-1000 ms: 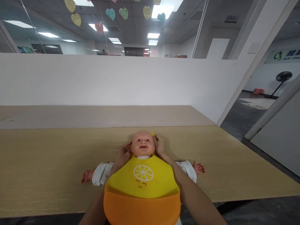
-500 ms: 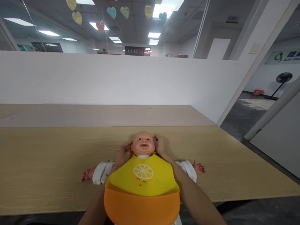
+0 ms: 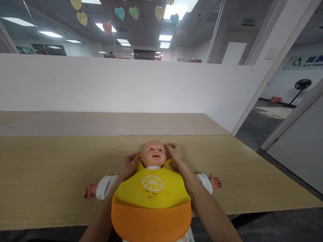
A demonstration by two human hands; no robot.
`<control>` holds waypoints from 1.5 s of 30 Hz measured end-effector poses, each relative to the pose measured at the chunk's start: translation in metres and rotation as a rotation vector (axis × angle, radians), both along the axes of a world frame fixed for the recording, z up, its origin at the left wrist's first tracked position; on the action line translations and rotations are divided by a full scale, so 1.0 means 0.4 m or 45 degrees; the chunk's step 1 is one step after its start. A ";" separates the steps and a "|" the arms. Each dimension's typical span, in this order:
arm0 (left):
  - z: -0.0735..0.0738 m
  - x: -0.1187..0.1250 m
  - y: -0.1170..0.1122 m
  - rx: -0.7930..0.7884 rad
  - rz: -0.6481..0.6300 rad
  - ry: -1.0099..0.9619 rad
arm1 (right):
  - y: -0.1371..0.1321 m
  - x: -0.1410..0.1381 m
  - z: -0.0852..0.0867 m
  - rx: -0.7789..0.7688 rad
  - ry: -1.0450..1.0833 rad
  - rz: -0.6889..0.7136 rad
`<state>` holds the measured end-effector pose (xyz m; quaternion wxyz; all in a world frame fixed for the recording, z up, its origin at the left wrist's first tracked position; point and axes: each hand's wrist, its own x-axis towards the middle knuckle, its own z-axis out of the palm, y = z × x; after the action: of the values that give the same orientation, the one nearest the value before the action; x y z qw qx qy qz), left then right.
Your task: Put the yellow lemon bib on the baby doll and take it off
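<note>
A baby doll (image 3: 153, 154) in white clothes lies on its back on a light wooden table (image 3: 50, 174), arms spread. A yellow bib with an orange pocket (image 3: 151, 198) and a lemon drawing covers its chest. My left hand (image 3: 128, 165) pinches the bib's left neck strap beside the doll's head. My right hand (image 3: 174, 152) holds the right strap, raised next to the doll's ear. The strap ends behind the neck are hidden.
A white partition wall (image 3: 113, 84) runs behind the table, with glass and paper hearts (image 3: 119, 13) above. To the right the table ends at a dark floor, with a white door panel (image 3: 300, 148) and a standing fan (image 3: 300, 85) further off.
My right hand has lifted the strap up beside the doll's head, and my left hand has drawn slightly outward. The doll and bib shifted a little to the left.
</note>
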<state>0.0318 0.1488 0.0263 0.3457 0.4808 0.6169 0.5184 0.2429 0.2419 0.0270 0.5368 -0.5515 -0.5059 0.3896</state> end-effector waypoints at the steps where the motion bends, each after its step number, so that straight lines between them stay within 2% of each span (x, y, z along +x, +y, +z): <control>1: 0.003 -0.003 -0.003 -0.007 0.027 -0.079 | -0.005 0.009 0.014 0.006 0.058 -0.027; 4: 0.026 -0.011 -0.019 0.035 0.054 -0.307 | -0.039 0.041 0.061 -0.017 0.244 -0.013; 7: 0.073 -0.015 -0.047 0.160 -0.028 -0.350 | -0.095 0.067 0.114 -0.037 0.377 0.115; 10: 0.129 -0.008 -0.084 0.218 -0.196 -0.243 | -0.162 0.076 0.179 0.050 0.395 0.401; 13: 0.171 0.014 -0.115 0.242 -0.328 -0.052 | -0.223 0.060 0.247 0.173 0.247 0.732; 16: 0.191 0.041 -0.137 0.295 -0.410 0.077 | -0.263 0.023 0.289 0.339 0.075 1.016; 18: 0.195 0.055 -0.148 0.354 -0.456 0.096 | -0.276 -0.003 0.297 0.383 -0.034 1.139; 21: 0.198 0.064 -0.163 0.411 -0.459 0.173 | -0.285 -0.030 0.289 0.389 -0.156 1.173; 26: 0.207 0.073 -0.183 0.407 -0.420 0.264 | -0.296 -0.036 0.277 0.398 -0.220 1.092; 29: 0.213 0.079 -0.193 0.443 -0.383 0.339 | -0.300 -0.023 0.290 0.409 -0.227 1.091; 32: 0.216 0.058 -0.212 0.484 -0.243 0.401 | -0.299 0.011 0.324 0.390 -0.209 1.035; 34: 0.209 0.018 -0.230 0.501 -0.087 0.245 | -0.296 0.051 0.361 0.346 -0.199 0.981; 35: 0.200 -0.009 -0.240 0.502 0.010 0.089 | -0.294 0.075 0.383 0.327 -0.202 0.947; 37: 0.168 -0.065 -0.264 0.437 0.205 -0.238 | -0.291 0.131 0.434 0.305 -0.220 0.858; 39: 0.122 -0.111 -0.293 0.275 0.338 -0.350 | -0.288 0.189 0.488 0.304 -0.253 0.736; 42: 0.045 -0.131 -0.340 0.098 0.263 -0.196 | -0.287 0.264 0.563 0.330 -0.316 0.543; 45: -0.008 -0.100 -0.374 -0.028 0.081 -0.123 | -0.290 0.311 0.624 0.312 -0.331 0.404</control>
<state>-0.0084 -0.0007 0.0230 0.3637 0.4314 0.6203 0.5448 0.3673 0.1258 0.2768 0.4622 -0.4415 -0.6944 0.3305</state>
